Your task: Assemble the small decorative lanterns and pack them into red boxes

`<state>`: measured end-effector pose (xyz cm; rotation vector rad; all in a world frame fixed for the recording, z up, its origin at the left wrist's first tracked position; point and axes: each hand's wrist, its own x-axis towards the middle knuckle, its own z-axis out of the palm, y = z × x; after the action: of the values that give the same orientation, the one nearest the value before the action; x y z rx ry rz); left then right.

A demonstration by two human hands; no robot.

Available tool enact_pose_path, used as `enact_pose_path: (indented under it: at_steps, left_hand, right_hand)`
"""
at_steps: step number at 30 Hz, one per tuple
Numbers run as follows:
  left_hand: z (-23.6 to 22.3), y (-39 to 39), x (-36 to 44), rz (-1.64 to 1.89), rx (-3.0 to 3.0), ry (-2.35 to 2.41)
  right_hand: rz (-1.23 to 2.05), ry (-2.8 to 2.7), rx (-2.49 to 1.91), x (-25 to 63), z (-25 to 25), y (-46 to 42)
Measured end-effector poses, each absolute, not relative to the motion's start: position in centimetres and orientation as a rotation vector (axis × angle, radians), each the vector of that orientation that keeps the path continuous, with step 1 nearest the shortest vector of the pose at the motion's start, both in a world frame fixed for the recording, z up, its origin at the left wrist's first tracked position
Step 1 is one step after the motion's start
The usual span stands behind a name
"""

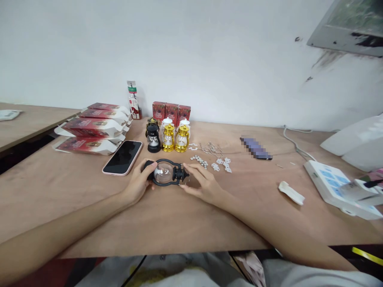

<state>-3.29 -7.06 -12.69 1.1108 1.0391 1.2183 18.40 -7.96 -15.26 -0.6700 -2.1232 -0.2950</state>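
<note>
A small black lantern with a clear bulb lies on its side just above the table, its top pointing right. My left hand is closed around its base, thumb on top. At the other end, my right hand has its thumb and a finger on either side of the lantern's top, pressing on what looks like a thin wire handle. Behind them stand several finished-looking lanterns: gold ones, a black one and white ones. Loose wire pieces, small round discs and flat white parts lie to their right.
Folded red boxes are stacked at the left, near a phone. Small red boxes and a plastic pouch stand by the wall. At the right are a blurred-out purple item, a white scrap and a power strip.
</note>
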Motion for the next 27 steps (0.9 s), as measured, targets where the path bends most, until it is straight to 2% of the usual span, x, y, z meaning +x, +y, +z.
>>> enact_pose_path:
  at_steps: [12,18,23,27]
  left_hand:
    - [-13.1,-7.0,-3.4,1.158,1.562,1.057]
    - [-13.3,-7.7,-3.7,1.092,2.087,1.119]
    - [-13.2,-8.2,-3.5,1.045,2.341,1.073]
    - [-12.8,-7.7,-2.0,1.133,2.311,0.961]
  right_hand:
    - [-0.508,-2.073,-0.887,18.6,-16.0,-6.8]
    - [-0.816,-1.926,-0.611,18.7,-15.4,-7.1]
    - [-0.928,-2.035,-0.26,18.8,-14.5,-8.5]
    - [-0.989,-2.006,-0.354,18.4,-14.7,-9.3]
